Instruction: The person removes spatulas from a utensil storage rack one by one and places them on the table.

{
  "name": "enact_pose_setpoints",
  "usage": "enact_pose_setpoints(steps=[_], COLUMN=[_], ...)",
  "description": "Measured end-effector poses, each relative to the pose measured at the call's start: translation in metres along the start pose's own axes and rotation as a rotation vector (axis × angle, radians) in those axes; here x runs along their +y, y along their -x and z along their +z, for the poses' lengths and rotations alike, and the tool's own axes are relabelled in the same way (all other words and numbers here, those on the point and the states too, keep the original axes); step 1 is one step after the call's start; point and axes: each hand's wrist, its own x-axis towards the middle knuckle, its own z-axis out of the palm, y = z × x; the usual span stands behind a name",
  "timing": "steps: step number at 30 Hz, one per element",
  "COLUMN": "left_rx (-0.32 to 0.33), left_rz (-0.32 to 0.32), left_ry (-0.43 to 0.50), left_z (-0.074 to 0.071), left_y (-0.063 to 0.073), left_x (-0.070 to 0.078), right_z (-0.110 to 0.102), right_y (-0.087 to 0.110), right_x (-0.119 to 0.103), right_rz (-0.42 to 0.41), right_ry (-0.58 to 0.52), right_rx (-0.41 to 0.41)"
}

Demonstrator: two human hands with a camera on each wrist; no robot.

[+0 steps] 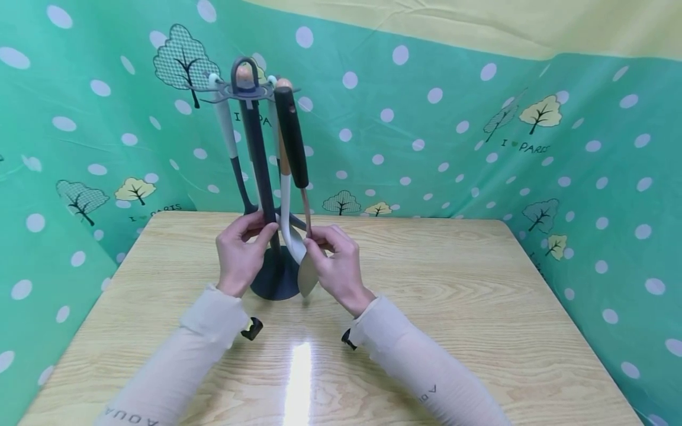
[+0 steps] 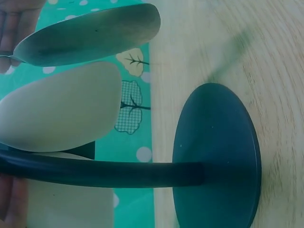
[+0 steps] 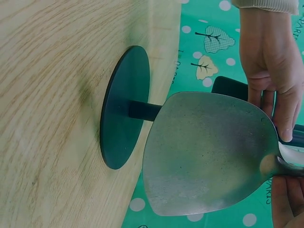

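Note:
A dark utensil stand (image 1: 260,160) with a round base (image 2: 216,152) stands on the table. My left hand (image 1: 241,251) grips its pole low down, thumb in front. With my right hand (image 1: 340,263) I pinch the thin metal shaft of a spatula just above its blade. This metal spatula (image 3: 209,154) has a black handle (image 1: 292,139), whose top overlaps the stand's ring in the head view. Its blade points downward, beside the base. Between the pole and this spatula hangs a white utensil with a wooden handle (image 1: 285,157); its broad white head (image 2: 64,107) shows in the left wrist view.
Another utensil with a white handle (image 1: 226,129) and dark shaft hangs on the stand's left side. The wooden table (image 1: 453,296) extends to the right. Behind it hangs a green dotted cloth (image 1: 426,142).

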Motion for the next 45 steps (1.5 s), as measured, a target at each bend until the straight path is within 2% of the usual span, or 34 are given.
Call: enact_pose_setpoints(steps=[6,14,29,32,35,39,45], left_rx=[0.013,0.047,0.064,0.066,0.066,0.071,0.086], left_rz=[-0.003,-0.030,-0.091,-0.106,-0.113,-0.122,-0.126], left_ry=[0.033,0.149,0.182,0.192,0.185,0.172,0.176], left_z=[0.002,0.007,0.012,0.012,0.012,0.013,0.013], left_y=[0.004,0.010,0.020,0.021,0.022,0.024,0.028], left_x=[-0.005,-0.009,-0.021,-0.018,-0.007,-0.001,0.002], right_z=[0.000,0.001,-0.001,-0.001,-0.001,-0.002,-0.003], right_y=[0.000,0.000,0.000,0.000,0.000,0.000,0.000], right_x=[-0.001,-0.001,-0.001,-0.002,-0.003,-0.003,-0.006], right_rz=[0.011,0.016,0.012,0.012,0.018,0.016,0.010], right_ry=[0.001,0.006,0.009,0.014,0.020,0.024,0.028], right_rx=[0.002,0.001,0.007,0.009,0.008,0.009,0.017])
